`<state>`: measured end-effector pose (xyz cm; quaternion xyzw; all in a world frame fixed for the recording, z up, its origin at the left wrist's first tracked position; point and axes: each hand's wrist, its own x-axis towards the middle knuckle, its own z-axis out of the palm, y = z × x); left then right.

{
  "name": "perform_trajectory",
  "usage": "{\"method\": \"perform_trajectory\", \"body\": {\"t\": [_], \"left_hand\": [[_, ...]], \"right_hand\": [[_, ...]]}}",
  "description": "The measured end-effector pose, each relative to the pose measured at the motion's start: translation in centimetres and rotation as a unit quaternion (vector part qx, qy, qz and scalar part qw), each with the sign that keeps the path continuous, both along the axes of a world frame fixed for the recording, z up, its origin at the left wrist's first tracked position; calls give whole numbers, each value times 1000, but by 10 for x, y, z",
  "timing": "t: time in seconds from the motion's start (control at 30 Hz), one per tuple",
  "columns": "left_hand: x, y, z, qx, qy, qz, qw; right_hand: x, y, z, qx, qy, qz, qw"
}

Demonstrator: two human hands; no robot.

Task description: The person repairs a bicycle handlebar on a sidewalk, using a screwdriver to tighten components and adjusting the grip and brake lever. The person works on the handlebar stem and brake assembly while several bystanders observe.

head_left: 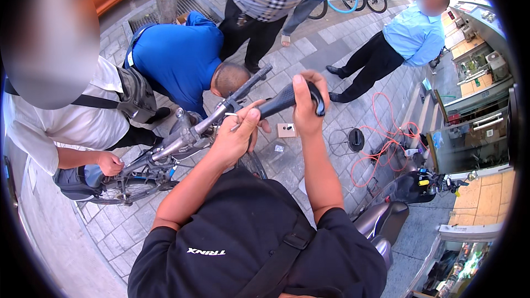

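My right hand is closed around the curved end of a black handlebar grip, its thumb up along the side. The grip slants down to the left toward my left hand. My left hand is pinched around a thin metal rod, which looks like a hex key; its far part is hidden by my fingers. Just beyond my hands lies the bicycle's handlebar, running from lower left to upper right with its right end bare. The grip appears apart from the bar.
A person in white stands at left, a hand by the handlebar. Another in blue bends over beyond the bicycle. A small cardboard box lies on the paving. Orange hose coils at right near a parked scooter.
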<state>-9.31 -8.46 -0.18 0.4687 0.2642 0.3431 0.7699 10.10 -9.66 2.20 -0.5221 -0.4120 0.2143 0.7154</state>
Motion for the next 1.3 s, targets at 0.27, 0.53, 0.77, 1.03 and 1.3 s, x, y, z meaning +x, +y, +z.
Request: {"method": "perform_trajectory", "body": {"t": [0.27,0.53,0.77,1.03,1.3], "left_hand": [[17,17,-5,0,42,11,999],[-38,29,-3,360,419,144,821],[-52,36,-46,361,578,100,725],[-58,38,-70,366,572,134,721],[-61,41,-82,401,535,161,726]], "right_hand": [[37,72,-23,21,208,45,977],[97,131,-37,22,98,-50,994],[105,154,-55,4,24,-9,1000],[94,162,-51,-23,34,6,999],[97,173,-52,-61,-139,-87,985]]}}
